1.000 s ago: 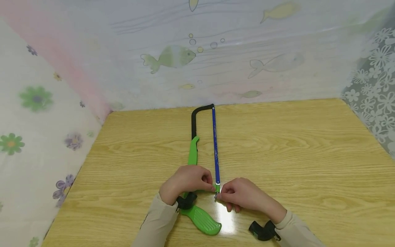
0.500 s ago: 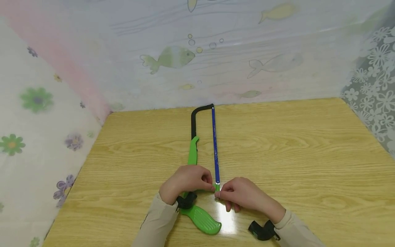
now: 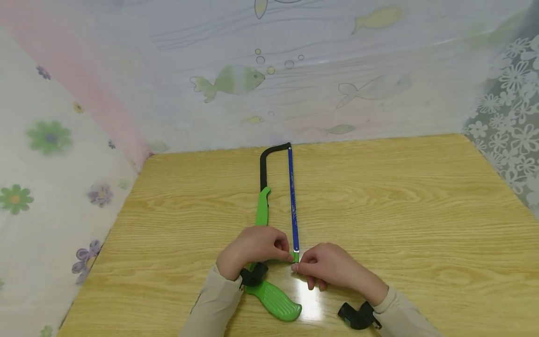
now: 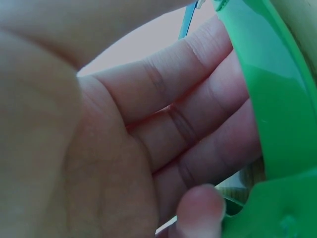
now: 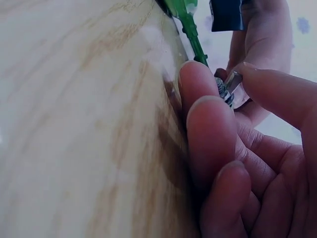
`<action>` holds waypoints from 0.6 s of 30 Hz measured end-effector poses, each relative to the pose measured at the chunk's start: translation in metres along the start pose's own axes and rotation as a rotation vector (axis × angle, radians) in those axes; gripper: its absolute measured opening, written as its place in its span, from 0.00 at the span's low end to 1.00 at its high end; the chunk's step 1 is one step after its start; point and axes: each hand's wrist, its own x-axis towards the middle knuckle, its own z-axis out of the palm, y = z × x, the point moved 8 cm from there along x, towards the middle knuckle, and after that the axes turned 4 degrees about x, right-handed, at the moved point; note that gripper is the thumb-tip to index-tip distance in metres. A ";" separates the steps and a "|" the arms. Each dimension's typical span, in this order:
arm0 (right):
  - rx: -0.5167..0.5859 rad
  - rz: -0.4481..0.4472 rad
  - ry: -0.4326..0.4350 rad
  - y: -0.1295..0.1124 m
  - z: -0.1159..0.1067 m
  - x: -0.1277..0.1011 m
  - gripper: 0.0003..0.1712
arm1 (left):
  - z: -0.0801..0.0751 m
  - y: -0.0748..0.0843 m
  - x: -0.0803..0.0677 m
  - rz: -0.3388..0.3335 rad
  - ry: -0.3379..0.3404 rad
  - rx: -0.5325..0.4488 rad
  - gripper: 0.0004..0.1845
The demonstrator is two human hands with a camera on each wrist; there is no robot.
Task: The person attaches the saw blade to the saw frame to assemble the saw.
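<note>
A hacksaw lies flat on the table, with a green handle (image 3: 278, 303), a black front frame (image 3: 264, 167) and a blue blade (image 3: 293, 201). My left hand (image 3: 254, 244) reaches across the frame and grips the green crosspiece by the blade's near end. In the left wrist view its fingers (image 4: 198, 94) go behind the green frame (image 4: 277, 99). With thumb and index finger, my right hand (image 3: 334, 267) pinches a small metal wing nut (image 5: 233, 83) at the end of the blade holder. Those fingertips mostly cover the nut in the head view.
The wood-grain table (image 3: 400, 201) extends to either side of the saw. Behind it hangs a pale sheet (image 3: 303, 103) with printed fish, and a flowered sheet (image 3: 63, 178) hangs at the left. Black wrist devices (image 3: 358, 316) sit below both hands.
The right fingertips have shifted over the wing nut, which showed more clearly a second ago. The left hand and the hacksaw stay in place.
</note>
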 end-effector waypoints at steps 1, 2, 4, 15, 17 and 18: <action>0.003 -0.001 -0.004 0.000 0.000 0.000 0.22 | 0.000 0.000 0.000 -0.001 -0.001 -0.002 0.10; 0.006 -0.003 -0.009 0.000 0.000 0.000 0.22 | 0.000 0.000 0.000 -0.002 -0.001 -0.003 0.10; 0.014 -0.007 -0.020 0.001 0.000 -0.001 0.22 | 0.001 0.000 0.001 -0.002 -0.003 -0.007 0.10; 0.035 -0.023 -0.048 0.003 0.000 0.001 0.17 | 0.002 -0.002 0.001 -0.008 -0.006 -0.019 0.10; 0.027 -0.029 -0.047 0.002 0.000 0.001 0.15 | 0.002 -0.003 0.001 -0.011 -0.005 -0.017 0.10; 0.019 -0.034 -0.043 0.002 -0.001 0.002 0.14 | 0.002 -0.003 0.001 -0.008 -0.003 -0.016 0.10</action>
